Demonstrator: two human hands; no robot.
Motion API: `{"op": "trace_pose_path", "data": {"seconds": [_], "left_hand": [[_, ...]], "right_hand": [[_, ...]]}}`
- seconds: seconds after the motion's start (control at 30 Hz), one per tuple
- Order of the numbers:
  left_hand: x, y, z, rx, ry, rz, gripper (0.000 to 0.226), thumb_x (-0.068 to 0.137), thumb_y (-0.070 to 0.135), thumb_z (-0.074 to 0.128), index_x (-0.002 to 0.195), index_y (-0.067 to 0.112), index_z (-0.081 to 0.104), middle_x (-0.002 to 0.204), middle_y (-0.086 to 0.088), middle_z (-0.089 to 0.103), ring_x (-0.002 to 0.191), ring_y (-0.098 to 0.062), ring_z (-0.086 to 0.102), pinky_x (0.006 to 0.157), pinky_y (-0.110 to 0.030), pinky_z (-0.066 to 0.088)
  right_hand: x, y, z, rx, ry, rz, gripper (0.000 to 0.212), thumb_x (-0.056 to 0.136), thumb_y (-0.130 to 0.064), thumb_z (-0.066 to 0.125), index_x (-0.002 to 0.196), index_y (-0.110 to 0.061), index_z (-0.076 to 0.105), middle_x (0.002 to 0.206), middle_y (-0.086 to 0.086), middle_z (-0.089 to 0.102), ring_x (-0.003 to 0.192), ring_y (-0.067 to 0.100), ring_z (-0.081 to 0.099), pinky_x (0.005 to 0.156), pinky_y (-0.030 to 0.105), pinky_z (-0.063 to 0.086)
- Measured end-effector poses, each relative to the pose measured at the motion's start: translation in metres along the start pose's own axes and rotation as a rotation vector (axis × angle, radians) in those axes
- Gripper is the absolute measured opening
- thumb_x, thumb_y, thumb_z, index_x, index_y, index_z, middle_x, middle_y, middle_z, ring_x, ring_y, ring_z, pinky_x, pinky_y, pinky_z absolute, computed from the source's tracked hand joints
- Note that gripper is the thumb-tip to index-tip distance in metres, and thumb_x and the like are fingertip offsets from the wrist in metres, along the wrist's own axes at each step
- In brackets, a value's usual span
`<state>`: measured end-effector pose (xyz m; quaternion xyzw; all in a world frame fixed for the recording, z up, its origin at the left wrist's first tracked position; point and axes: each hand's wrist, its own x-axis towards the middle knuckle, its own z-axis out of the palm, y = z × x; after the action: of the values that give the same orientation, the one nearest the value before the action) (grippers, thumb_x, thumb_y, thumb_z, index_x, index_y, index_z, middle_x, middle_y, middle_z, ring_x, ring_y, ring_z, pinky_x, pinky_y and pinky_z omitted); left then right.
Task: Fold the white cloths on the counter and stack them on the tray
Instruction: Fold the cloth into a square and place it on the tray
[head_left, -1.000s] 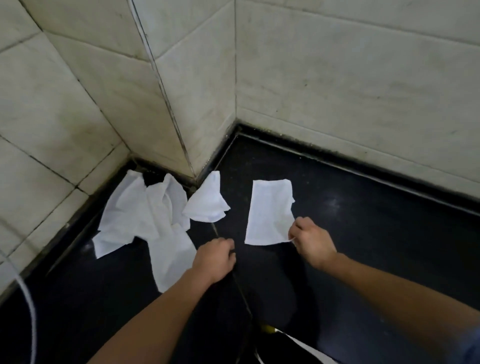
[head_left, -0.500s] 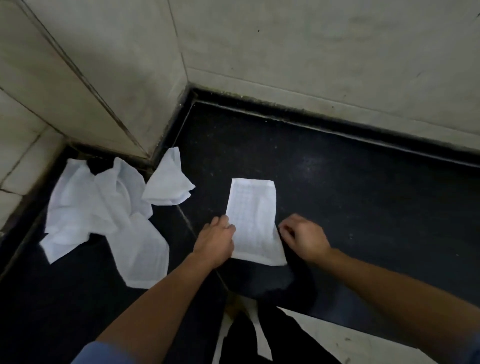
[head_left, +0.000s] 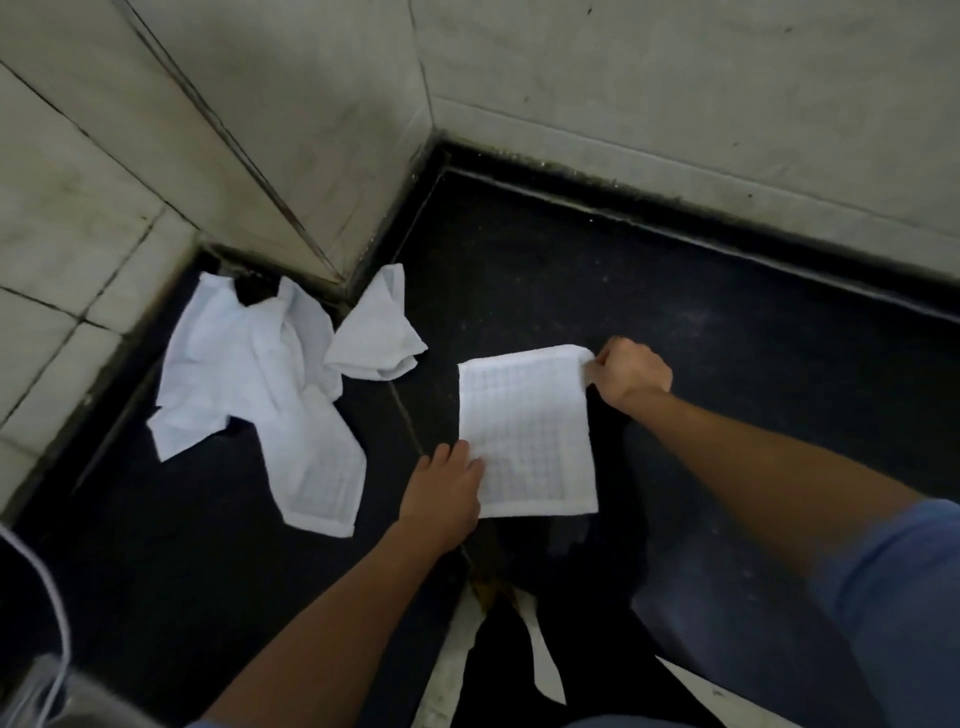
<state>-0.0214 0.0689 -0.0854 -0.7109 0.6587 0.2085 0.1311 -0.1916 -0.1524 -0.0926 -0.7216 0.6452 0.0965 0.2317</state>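
– White cloths, where are they?
– All on the black counter (head_left: 727, 364). Biggest is the crumpled heap (head_left: 249, 384), well to the left of the left hand's press. The folded cloth (head_left: 524, 431) lies flat, reaching from one hand to the other. A small bunched cloth (head_left: 376, 332) sits beyond the left hand, by the wall corner.
– And the grips?
– The left hand (head_left: 444, 493) rests with straight fingers on the folded cloth's near left edge. The right hand (head_left: 631, 371) pinches its far right corner, fingers curled.

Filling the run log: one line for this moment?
left hand presses flat cloth | right hand pinches its far corner | crumpled cloths lie left
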Motion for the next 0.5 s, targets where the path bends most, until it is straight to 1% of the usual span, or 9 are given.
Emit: {"op": "trace_pose_path", "data": {"seconds": [0.07,0.17,0.23,0.27,0.33,0.37,0.43,0.5], "left_hand": [[-0.001,0.001,-0.001,-0.012,-0.006,-0.012,0.042,0.090,0.022,0.047,0.131,0.016,0.045,0.136,-0.007,0.035,0.119,-0.027,0.037,0.098,-0.039,0.035],[0.000,0.003,0.000,-0.021,0.019,-0.024,0.037,0.089,0.020,0.048,0.125,0.014,0.050,0.132,-0.009,0.039,0.116,-0.028,0.040,0.095,-0.039,0.037],[-0.002,0.003,0.000,-0.046,0.044,-0.022,0.032,0.085,0.017,0.053,0.116,0.012,0.056,0.125,-0.010,0.045,0.110,-0.029,0.045,0.090,-0.039,0.041],[-0.003,0.004,0.000,-0.060,0.060,-0.018,0.029,0.081,0.015,0.058,0.109,0.012,0.060,0.119,-0.010,0.050,0.105,-0.029,0.049,0.085,-0.040,0.044],[-0.006,0.007,0.001,-0.076,0.082,0.008,0.021,0.072,0.012,0.065,0.093,0.012,0.065,0.103,-0.009,0.057,0.091,-0.028,0.056,0.073,-0.038,0.048],[-0.008,0.011,0.001,-0.085,0.087,0.028,0.019,0.071,0.011,0.066,0.091,0.012,0.065,0.098,-0.008,0.058,0.089,-0.028,0.057,0.071,-0.038,0.048],[-0.012,0.019,0.003,-0.112,0.082,0.068,0.020,0.079,0.012,0.059,0.099,0.012,0.063,0.103,-0.007,0.056,0.096,-0.028,0.055,0.078,-0.037,0.045],[-0.014,0.024,0.006,-0.110,0.051,0.087,0.025,0.086,0.015,0.051,0.110,0.012,0.058,0.114,-0.006,0.051,0.107,-0.026,0.049,0.086,-0.036,0.041]], "right_hand": [[0.014,0.012,-0.015,-0.036,0.055,-0.002,0.023,0.089,-0.032,0.053,0.103,-0.017,0.065,0.103,0.010,0.067,0.094,0.032,0.064,0.076,0.036,0.049],[0.021,0.019,-0.028,-0.043,0.047,-0.041,0.023,0.090,-0.029,0.053,0.110,-0.019,0.062,0.112,0.010,0.064,0.101,0.032,0.062,0.082,0.037,0.048],[0.010,0.018,-0.029,-0.027,0.022,-0.127,0.026,0.091,-0.031,0.055,0.115,-0.021,0.059,0.117,0.009,0.060,0.104,0.030,0.060,0.084,0.036,0.046],[-0.002,0.018,-0.027,-0.025,0.019,-0.193,0.027,0.091,-0.033,0.056,0.115,-0.021,0.058,0.117,0.008,0.059,0.102,0.029,0.060,0.083,0.036,0.046],[-0.033,0.020,-0.022,-0.055,-0.018,-0.323,0.025,0.090,-0.038,0.058,0.109,-0.023,0.058,0.112,0.002,0.061,0.094,0.022,0.061,0.079,0.033,0.048],[-0.050,0.022,-0.017,-0.074,-0.065,-0.376,0.027,0.088,-0.042,0.060,0.107,-0.024,0.057,0.110,-0.001,0.062,0.091,0.018,0.061,0.079,0.032,0.049],[-0.082,0.030,-0.004,-0.103,-0.191,-0.445,0.043,0.080,-0.053,0.064,0.113,-0.028,0.053,0.114,-0.006,0.058,0.094,0.015,0.058,0.081,0.032,0.048],[-0.106,0.039,0.011,-0.158,-0.277,-0.477,0.067,0.072,-0.063,0.065,0.126,-0.030,0.044,0.121,-0.007,0.048,0.106,0.016,0.053,0.084,0.033,0.046]]}}
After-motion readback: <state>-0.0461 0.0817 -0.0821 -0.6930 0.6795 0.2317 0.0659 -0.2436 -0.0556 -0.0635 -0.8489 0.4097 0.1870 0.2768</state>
